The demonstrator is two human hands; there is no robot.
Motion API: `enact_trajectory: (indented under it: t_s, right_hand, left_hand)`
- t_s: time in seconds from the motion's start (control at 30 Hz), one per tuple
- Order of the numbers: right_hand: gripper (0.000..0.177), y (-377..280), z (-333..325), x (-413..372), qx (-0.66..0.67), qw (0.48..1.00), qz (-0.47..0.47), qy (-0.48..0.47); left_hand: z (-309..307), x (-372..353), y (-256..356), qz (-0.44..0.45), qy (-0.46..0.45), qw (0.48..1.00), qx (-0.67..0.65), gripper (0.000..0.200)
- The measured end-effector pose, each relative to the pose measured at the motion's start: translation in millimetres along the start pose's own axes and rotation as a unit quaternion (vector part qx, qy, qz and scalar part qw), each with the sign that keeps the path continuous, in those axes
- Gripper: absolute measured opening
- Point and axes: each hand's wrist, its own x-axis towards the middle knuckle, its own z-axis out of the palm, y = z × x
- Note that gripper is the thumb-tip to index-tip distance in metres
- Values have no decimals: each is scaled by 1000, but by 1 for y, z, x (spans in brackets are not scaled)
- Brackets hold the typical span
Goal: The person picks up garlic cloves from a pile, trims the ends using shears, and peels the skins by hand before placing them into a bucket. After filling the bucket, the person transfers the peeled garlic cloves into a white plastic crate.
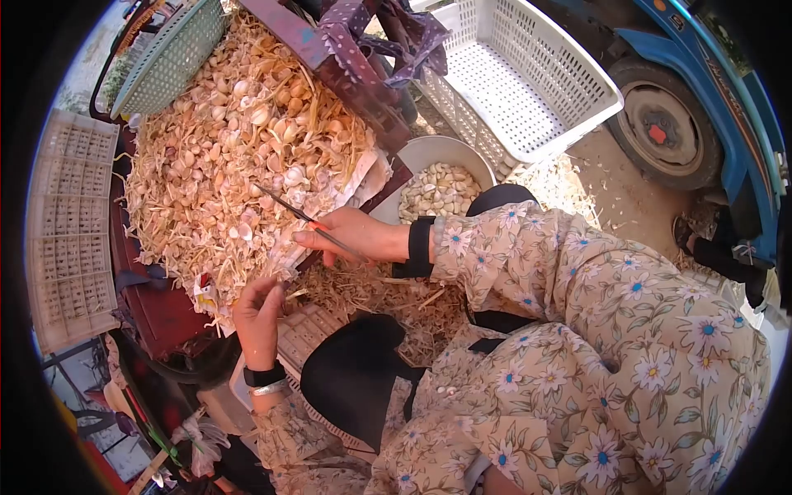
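My right hand is closed around a slim knife with a dark, narrow blade and a bit of orange-red near the fingers. The knife points up and left, above the edge of a large heap of garlic. The heap mixes cloves, bulbs and papery skins on a dark red table. At the heap's near edge is my left hand, its thumb and fingers curled together; whatever they pinch is too small or hidden to name. A pale bucket holding garlic cloves stands beyond my right wrist.
A large white plastic crate lies behind the bucket. A green basket rests at the heap's upper left, near an upright white crate. Garlic skins cover the ground below my hands. A blue vehicle's wheel is at right.
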Motion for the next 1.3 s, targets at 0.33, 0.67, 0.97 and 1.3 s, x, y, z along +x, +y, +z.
enact_trajectory:
  t_s: [0.33,0.67,0.97,1.3]
  right_hand:
    - [60,-4,-3,-1,-29,1000,-11,-1]
    - [61,-4,-2,-3,-27,1000,-2,-2]
    - [43,14,15,10,88,993,-46,-56]
    - [23,14,24,9,127,983,-67,-111]
  left_hand:
    - [4,77,-5,164,185,896,370,33]
    - [-13,38,-41,82,303,949,-20,15]
    - [11,-3,-22,54,152,917,-365,17]
    - [52,-20,10,13,77,978,-193,15]
